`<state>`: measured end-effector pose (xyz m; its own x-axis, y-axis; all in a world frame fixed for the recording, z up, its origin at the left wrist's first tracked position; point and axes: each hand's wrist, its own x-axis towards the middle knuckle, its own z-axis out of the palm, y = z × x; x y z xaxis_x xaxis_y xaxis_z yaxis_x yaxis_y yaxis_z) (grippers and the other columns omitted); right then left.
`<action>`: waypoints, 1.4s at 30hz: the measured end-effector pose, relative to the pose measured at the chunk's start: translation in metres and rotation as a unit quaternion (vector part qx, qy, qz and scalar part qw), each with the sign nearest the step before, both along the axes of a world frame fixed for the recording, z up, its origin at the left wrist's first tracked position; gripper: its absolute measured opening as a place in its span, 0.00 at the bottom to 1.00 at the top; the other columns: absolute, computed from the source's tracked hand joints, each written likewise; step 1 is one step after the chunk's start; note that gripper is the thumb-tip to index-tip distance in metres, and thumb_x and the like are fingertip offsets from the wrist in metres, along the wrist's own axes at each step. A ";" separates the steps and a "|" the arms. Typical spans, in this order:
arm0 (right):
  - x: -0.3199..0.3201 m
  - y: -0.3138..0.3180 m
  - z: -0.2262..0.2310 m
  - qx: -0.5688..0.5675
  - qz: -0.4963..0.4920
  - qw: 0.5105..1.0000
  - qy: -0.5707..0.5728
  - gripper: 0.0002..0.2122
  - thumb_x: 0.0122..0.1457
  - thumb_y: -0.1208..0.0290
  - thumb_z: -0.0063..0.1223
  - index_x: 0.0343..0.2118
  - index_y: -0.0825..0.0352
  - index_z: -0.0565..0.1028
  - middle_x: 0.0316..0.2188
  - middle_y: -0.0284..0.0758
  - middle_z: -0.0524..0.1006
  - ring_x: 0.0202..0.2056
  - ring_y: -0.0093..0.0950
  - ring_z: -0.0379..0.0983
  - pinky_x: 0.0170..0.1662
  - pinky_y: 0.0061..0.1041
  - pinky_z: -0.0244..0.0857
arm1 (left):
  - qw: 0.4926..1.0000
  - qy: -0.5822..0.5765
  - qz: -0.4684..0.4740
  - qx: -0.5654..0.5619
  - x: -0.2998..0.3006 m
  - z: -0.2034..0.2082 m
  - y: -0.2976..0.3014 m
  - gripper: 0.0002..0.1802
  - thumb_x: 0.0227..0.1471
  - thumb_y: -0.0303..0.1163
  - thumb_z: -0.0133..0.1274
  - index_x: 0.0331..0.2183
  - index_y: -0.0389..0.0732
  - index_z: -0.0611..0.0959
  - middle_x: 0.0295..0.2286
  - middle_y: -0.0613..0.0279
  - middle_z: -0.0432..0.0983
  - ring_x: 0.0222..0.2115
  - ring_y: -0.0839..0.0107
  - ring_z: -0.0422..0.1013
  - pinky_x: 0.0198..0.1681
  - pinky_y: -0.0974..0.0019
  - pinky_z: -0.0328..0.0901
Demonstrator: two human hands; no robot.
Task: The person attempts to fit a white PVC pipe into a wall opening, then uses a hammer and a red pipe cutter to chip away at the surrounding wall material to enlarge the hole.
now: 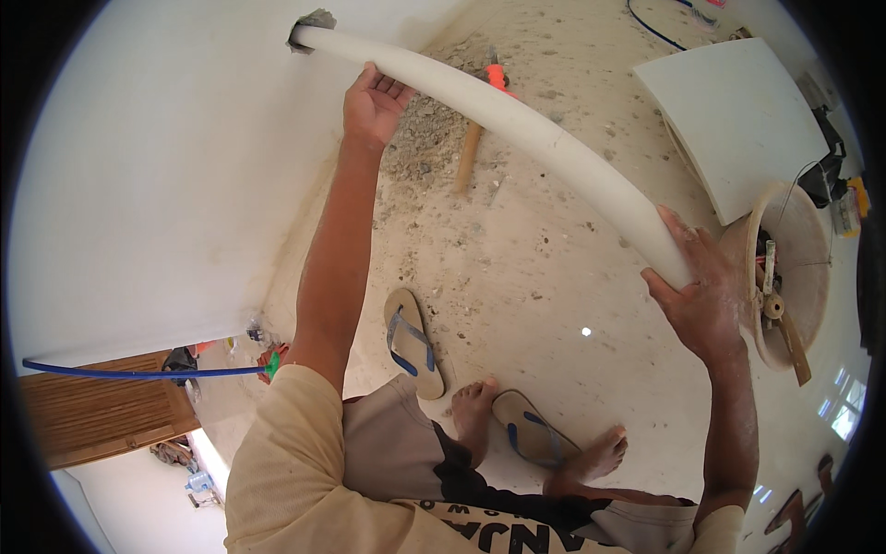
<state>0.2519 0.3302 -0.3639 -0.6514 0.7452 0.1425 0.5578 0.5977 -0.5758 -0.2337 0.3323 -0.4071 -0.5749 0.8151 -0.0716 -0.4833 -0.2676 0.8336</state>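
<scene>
A long white plastic pipe [517, 120] runs from a rough hole [312, 28] in the white wall, across the view, to my right side. Its far end sits in the hole. My left hand [377, 103] supports the pipe from below near the wall, palm turned up, fingers curled under and partly hidden by it. My right hand [694, 286] is wrapped round the pipe's near end, with the thumb on one side and the fingers on the other. The tip of that end is covered by the hand.
Rubble [420, 148] lies along the wall's foot, with a wooden-handled hammer [471, 152] and an orange-handled tool [496, 78]. A bucket of tools [821, 286] and a white panel [738, 120] stand right. Flip-flops [413, 346] lie by my feet; a blue-handled broom [148, 373] is left.
</scene>
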 end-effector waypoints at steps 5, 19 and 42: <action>-0.010 0.007 0.010 0.028 -0.009 0.999 0.014 0.37 0.43 0.75 0.70 0.60 0.55 0.69 0.32 0.36 0.72 0.32 0.33 0.73 0.35 0.33 0.71 | 1.000 0.012 -0.005 -0.012 -0.003 -0.003 0.002 0.23 0.67 0.41 0.39 0.51 0.31 0.68 0.50 0.47 0.68 0.52 0.55 0.66 0.57 0.50 0.64; -0.007 0.011 0.006 0.065 -0.017 0.997 0.022 0.35 0.43 0.76 0.70 0.58 0.55 0.70 0.32 0.33 0.73 0.33 0.30 0.74 0.37 0.30 0.73 | 0.998 0.020 -0.040 -0.041 0.003 -0.007 -0.011 0.34 0.67 0.44 0.38 0.58 0.23 0.56 0.58 0.40 0.57 0.60 0.52 0.58 0.62 0.49 0.59; -0.009 0.013 0.029 -0.309 0.026 0.945 0.102 0.30 0.46 0.71 0.67 0.55 0.70 0.71 0.43 0.46 0.79 0.40 0.38 0.78 0.46 0.32 0.71 | 0.998 -0.045 -0.025 0.026 0.007 -0.002 0.002 0.31 0.63 0.51 0.44 0.52 0.30 0.69 0.50 0.45 0.70 0.54 0.54 0.66 0.57 0.49 0.62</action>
<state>0.2428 0.3433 -0.3348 -0.6962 0.6941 -0.1832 0.3763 0.1354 -0.9166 -0.2263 0.3347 -0.4090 -0.5265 0.8466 -0.0781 -0.5689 -0.2826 0.7723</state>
